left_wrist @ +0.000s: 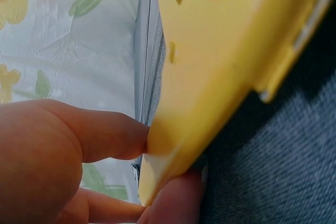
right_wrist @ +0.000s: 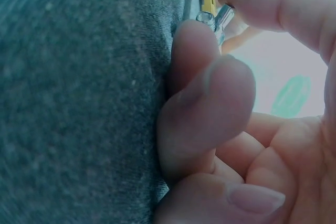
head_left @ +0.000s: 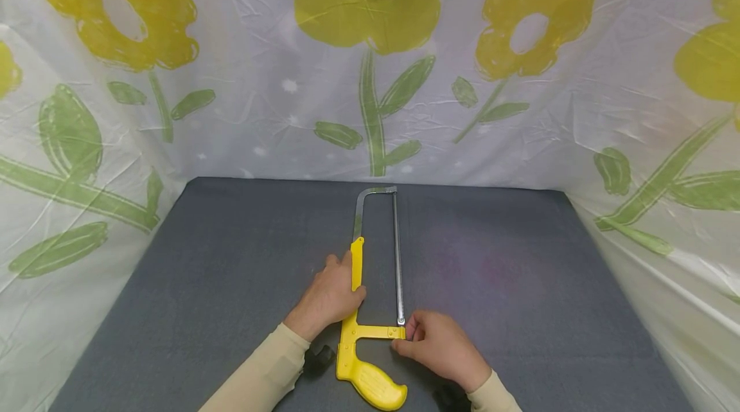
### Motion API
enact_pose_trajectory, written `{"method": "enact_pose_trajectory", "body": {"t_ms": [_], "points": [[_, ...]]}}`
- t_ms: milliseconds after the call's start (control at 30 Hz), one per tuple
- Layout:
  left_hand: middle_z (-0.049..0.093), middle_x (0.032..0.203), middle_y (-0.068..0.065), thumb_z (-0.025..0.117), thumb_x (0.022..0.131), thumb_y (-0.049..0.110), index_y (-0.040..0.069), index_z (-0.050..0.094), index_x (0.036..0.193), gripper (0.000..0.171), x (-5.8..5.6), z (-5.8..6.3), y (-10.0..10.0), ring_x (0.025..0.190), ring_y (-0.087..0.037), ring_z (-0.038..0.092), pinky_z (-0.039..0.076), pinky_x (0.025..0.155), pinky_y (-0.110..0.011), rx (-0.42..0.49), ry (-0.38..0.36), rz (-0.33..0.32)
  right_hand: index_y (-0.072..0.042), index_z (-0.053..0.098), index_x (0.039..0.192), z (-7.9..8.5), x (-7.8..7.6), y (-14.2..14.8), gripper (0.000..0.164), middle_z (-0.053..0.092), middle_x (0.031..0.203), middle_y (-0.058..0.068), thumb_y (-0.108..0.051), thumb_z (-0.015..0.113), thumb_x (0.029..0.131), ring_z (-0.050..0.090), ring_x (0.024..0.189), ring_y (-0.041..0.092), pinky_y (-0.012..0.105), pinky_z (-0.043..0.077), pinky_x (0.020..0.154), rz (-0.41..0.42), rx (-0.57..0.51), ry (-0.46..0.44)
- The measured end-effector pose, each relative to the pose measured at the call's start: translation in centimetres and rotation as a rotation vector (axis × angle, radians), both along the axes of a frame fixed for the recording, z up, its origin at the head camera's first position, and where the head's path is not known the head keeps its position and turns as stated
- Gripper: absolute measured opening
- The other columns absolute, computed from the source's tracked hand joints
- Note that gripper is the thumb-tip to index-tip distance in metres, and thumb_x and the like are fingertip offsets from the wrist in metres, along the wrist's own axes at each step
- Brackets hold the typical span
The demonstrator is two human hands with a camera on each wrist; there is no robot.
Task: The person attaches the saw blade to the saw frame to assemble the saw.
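Observation:
A hacksaw (head_left: pixel 348 338) with a yellow frame lies on the dark grey cloth, its yellow handle (head_left: pixel 378 386) toward me and its silver front bow at the far end. The blade (head_left: pixel 397 258) runs along the right side. My left hand (head_left: pixel 329 290) grips the yellow spine between thumb and fingers, seen close up in the left wrist view. At the near end of the blade, my right hand (head_left: pixel 442 342) pinches a small metal wing nut (right_wrist: pixel 226 17) beside the yellow crosspiece. Its thumb and forefinger lie on either side of the nut, the other fingers curled.
Dark grey cloth (head_left: pixel 231 251) covers the table. A white sheet (head_left: pixel 248 97) printed with yellow flowers hangs behind and along both sides. A dark device (head_left: pixel 319 360) sits by the left wrist, under the cream sleeve (head_left: pixel 260 367).

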State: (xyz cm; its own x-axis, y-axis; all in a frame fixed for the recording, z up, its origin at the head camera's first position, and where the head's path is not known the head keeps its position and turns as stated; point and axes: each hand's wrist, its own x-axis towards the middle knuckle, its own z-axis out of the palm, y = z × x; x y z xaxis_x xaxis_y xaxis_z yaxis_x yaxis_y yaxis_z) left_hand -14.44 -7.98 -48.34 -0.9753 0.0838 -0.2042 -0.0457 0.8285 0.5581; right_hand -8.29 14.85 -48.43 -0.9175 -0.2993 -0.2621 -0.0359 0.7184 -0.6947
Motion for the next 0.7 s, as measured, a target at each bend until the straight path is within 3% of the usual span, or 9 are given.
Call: {"method": "enact_pose_trajectory", "body": {"t_ms": [400, 700], "points": [[0.053, 0.135, -0.030, 0.077, 0.097, 0.023, -0.007, 0.035, 0.165, 0.085, 0.11, -0.12, -0.03, 0.073, -0.022, 0.060, 0.053, 0.060, -0.031, 0.016, 0.002, -0.009, -0.020, 0.065, 0.083, -0.24, -0.24, 0.78, 0.023, 0.055, 0.066, -0.010, -0.033, 0.084, 0.088, 0.047, 0.055, 0.004, 0.023, 0.038, 0.054, 0.065, -0.058, 0.024], [0.052, 0.135, -0.029, 0.076, 0.097, 0.024, -0.005, 0.035, 0.166, 0.085, 0.09, -0.25, -0.12, 0.071, -0.021, 0.059, 0.052, 0.058, -0.030, 0.016, -0.007, -0.010, -0.019, 0.065, 0.084, 0.00, -0.35, 0.97, 0.019, 0.057, 0.066, -0.010, -0.028, 0.082, 0.089, 0.046, 0.054, 0.003, 0.023, 0.037, 0.052, 0.079, -0.098, -0.010]]}}
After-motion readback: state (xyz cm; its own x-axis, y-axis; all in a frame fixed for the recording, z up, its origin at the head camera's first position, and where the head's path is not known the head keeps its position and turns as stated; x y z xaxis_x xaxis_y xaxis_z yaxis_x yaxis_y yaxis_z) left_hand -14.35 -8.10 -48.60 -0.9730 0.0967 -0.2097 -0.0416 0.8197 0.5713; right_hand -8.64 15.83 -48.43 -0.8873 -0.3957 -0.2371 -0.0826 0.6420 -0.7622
